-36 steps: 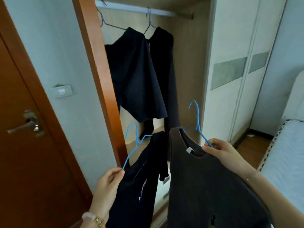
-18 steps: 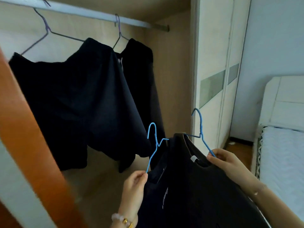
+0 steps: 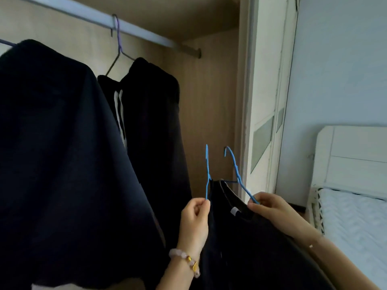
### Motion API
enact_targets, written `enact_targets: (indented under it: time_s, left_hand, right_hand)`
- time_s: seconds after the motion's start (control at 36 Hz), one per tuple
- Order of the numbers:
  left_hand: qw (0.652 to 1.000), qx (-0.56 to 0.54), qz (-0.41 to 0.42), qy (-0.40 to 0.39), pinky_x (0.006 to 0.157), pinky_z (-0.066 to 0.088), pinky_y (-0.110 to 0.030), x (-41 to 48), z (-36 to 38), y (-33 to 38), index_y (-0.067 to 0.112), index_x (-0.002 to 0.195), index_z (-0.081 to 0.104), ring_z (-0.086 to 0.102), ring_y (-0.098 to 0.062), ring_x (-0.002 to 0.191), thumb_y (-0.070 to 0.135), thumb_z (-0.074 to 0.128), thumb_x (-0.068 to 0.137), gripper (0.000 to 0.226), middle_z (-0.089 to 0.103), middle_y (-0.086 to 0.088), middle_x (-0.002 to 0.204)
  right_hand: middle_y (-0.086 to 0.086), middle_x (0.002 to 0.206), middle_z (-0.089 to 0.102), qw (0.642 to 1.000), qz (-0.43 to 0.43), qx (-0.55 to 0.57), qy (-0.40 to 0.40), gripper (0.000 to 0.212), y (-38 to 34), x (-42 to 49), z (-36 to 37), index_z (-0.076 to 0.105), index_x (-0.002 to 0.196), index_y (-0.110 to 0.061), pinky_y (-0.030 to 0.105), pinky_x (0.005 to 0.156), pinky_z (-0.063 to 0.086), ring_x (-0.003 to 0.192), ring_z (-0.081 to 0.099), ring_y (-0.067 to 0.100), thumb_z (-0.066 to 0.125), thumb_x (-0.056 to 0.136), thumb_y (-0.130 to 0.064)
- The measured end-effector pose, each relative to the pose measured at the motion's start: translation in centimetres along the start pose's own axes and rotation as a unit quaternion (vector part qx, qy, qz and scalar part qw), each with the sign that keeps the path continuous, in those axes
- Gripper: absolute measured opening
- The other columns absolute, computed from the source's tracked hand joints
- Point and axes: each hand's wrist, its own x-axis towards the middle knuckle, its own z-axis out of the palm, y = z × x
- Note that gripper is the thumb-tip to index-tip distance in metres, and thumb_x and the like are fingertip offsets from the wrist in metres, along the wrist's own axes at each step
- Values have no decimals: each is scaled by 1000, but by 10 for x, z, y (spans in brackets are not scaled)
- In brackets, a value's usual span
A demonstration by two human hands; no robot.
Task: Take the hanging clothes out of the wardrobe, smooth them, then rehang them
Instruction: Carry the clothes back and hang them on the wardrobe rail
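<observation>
Nearest, the left hand (image 3: pixel 195 218) rises from a wrist wearing a bead bracelet (image 3: pixel 186 261). Its fingers (image 3: pixel 202 204) are pressed together, pinching the lower end of a blue wire hanger (image 3: pixel 207 174) that stands almost upright, hook at the top. A dark garment (image 3: pixel 215 248) hangs from this hanger, just right of the hand; its details are lost in shadow.

Just to the right, the right hand (image 3: pixel 272 210) reaches in from the lower right. Its fingers (image 3: pixel 256 203) pinch the sloping arm of a second blue hanger (image 3: pixel 237 174), whose hook curls to the left at the top. On it hangs a dark shirt (image 3: pixel 261 248) with a round neckline and a small white label (image 3: pixel 234 211) inside the collar. The shirt touches the other held garment, and the two hangers stand near each other, hooks apart and well below the rail.

Farther back, in the open wardrobe, a silver rail (image 3: pixel 125 26) slopes down to the right. A purple-grey hanger (image 3: pixel 118 49) is hooked over it and carries black clothes (image 3: pixel 152 114). Left of these, a large black garment (image 3: pixel 58 153) fills the left side; only a sliver of its hanger shows at the edge.

Beyond the wardrobe stand white doors (image 3: pixel 266 122) with frosted panels, then a pale wall. At far right is a bed (image 3: pixel 356 216) with a white headboard.
</observation>
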Motion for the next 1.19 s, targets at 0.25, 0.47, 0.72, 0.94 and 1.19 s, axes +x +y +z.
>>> enact_targets:
  time_s: [0.25, 0.47, 0.72, 0.94, 1.19]
  left_hand:
    - [998, -21, 23, 59, 56, 46, -4, 97, 14, 13, 15, 92, 56, 56, -7, 71, 15, 56, 92, 0, 60, -1, 82]
    - [990, -71, 20, 118, 81, 50, -23, 167, 48, 24, 12, 114, 55, 63, -14, 93, 0, 55, 87, 29, 65, -3, 101]
    - [950, -102, 32, 294, 66, 45, -26, 266, 37, 68, 7, 86, 57, 57, -27, 84, -9, 52, 84, 17, 59, -10, 84]
    - [911, -82, 89, 394, 53, 38, -22, 331, 12, 143, 12, 60, 48, 47, -22, 73, -8, 54, 82, 30, 45, -4, 60]
    - [905, 8, 55, 422, 52, 41, -12, 343, -36, 209, -9, 83, 55, 47, -20, 69, 1, 46, 94, 17, 46, -9, 73]
  right_hand:
    - [1, 75, 63, 997, -53, 40, -36, 17, -32, 99, -7, 67, 91, -5, 23, 75, 46, 72, 58, 11, 63, 87, -21]
    - [-9, 55, 59, 978, -130, 143, -76, 18, -52, 194, -8, 63, 70, -13, 8, 52, 41, 50, 53, -2, 61, 88, -15]
    - [3, 64, 59, 945, -120, 254, -169, 19, -81, 286, 0, 63, 75, -11, 23, 60, 43, 57, 56, 11, 61, 88, -24]
    - [7, 73, 59, 915, -198, 319, -145, 15, -152, 327, 15, 64, 75, -11, 16, 62, 44, 73, 55, 15, 59, 89, -14]
    - [11, 80, 55, 916, -234, 317, -81, 28, -245, 384, 10, 66, 99, 11, 10, 48, 39, 63, 49, 12, 63, 87, -14]
